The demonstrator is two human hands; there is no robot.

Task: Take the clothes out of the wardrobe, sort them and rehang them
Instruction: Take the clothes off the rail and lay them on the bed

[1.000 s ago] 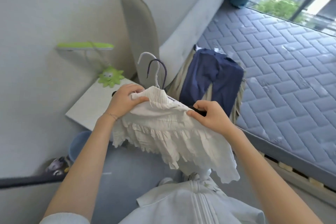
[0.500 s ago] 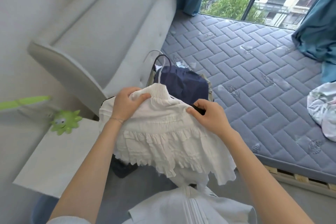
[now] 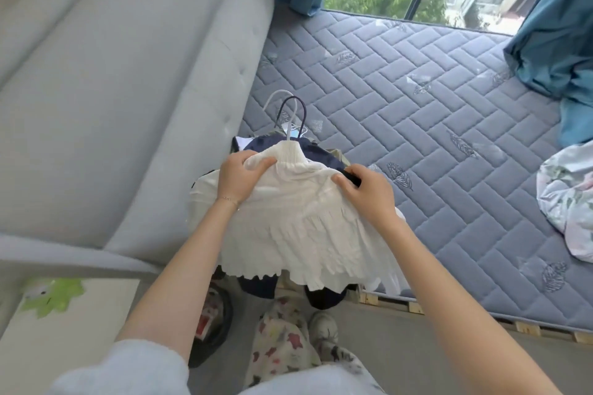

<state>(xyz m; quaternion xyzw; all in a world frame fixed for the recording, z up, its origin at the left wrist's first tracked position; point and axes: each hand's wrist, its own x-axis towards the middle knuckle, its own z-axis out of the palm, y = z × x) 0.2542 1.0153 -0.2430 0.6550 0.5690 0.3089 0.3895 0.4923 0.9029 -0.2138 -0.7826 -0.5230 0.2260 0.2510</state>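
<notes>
A white ruffled garment (image 3: 298,221) lies on top of a stack of hung clothes over the mattress corner. My left hand (image 3: 239,178) grips its left shoulder by the ribbed collar. My right hand (image 3: 364,191) pinches the right shoulder together with a dark hanger end. Two hanger hooks stick up behind the collar, one white (image 3: 276,96) and one dark purple (image 3: 293,109). A navy garment (image 3: 317,154) shows under the white one, most of it hidden.
The blue quilted mattress (image 3: 417,112) fills the right side. The grey padded headboard (image 3: 128,90) stands on the left. A floral cloth (image 3: 568,199) lies at the mattress's right edge. A white bedside table (image 3: 73,324) with a green toy sits lower left. Teal curtains hang by the window.
The view has swung right and down, from the bedside wall to the mattress. Both hands kept their grip on the white garment and carried the stack over the mattress corner.
</notes>
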